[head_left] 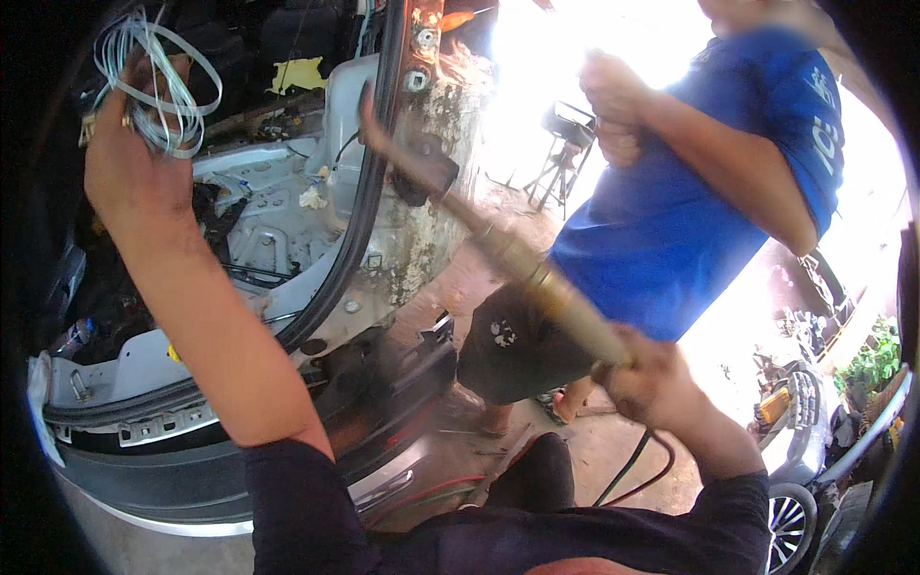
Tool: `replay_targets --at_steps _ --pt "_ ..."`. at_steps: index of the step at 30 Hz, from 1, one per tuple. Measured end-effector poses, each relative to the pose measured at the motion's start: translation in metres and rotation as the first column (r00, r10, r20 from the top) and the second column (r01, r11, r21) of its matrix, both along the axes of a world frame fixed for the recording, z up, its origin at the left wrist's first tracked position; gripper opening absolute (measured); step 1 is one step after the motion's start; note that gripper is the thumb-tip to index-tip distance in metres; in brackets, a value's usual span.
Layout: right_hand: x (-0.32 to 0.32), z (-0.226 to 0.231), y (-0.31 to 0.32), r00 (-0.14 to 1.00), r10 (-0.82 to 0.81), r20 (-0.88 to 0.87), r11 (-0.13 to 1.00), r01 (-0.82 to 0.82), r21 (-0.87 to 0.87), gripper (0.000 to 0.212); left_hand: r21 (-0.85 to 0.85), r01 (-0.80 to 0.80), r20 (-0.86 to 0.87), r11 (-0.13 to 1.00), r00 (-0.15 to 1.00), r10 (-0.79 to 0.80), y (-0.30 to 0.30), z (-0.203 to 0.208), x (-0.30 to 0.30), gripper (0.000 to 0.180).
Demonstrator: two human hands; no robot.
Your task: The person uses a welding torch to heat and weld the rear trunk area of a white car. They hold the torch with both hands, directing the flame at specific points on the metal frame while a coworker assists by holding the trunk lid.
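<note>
Raised at the upper left, my left hand [144, 172] grips a loose coil of pale, thin wire [196, 105]. The wire loops hang around its fingers, over the open rear of a car body [287, 225]. My right hand [652, 379] is wrapped round the handle end of a gas torch [546, 287], somewhat blurred. The torch slants up and left, its bent tip near the black rubber seal [359, 211] of the opening. No flame can be made out. A red and a green hose [632, 470] hang below my right hand.
A person in a blue shirt [661, 230] stands close on the right, hands together at chest height. Behind them is a small stand [561, 144]. Car parts and a wheel [791, 532] lie at the lower right. The dark rear bumper [172, 484] curves along the lower left.
</note>
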State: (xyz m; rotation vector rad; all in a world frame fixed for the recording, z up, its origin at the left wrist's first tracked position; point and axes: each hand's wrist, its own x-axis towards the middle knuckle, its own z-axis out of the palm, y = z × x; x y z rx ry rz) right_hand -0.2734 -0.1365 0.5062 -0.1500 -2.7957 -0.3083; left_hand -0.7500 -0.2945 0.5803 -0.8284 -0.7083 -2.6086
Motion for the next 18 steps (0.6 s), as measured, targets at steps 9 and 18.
replay_targets --at_steps 9,18 --pt "0.037 -0.136 -0.038 0.939 0.148 0.31 0.808 0.065 -0.585 0.025 -0.412 0.075 0.233 0.908 0.972 0.026 -0.097 -0.114 0.03 0.03" --pt "0.051 -0.206 -0.032 0.947 0.202 0.249 0.664 0.054 -0.746 0.035 -0.547 0.101 0.259 0.831 0.964 0.053 -0.101 -0.173 -0.012 0.032"
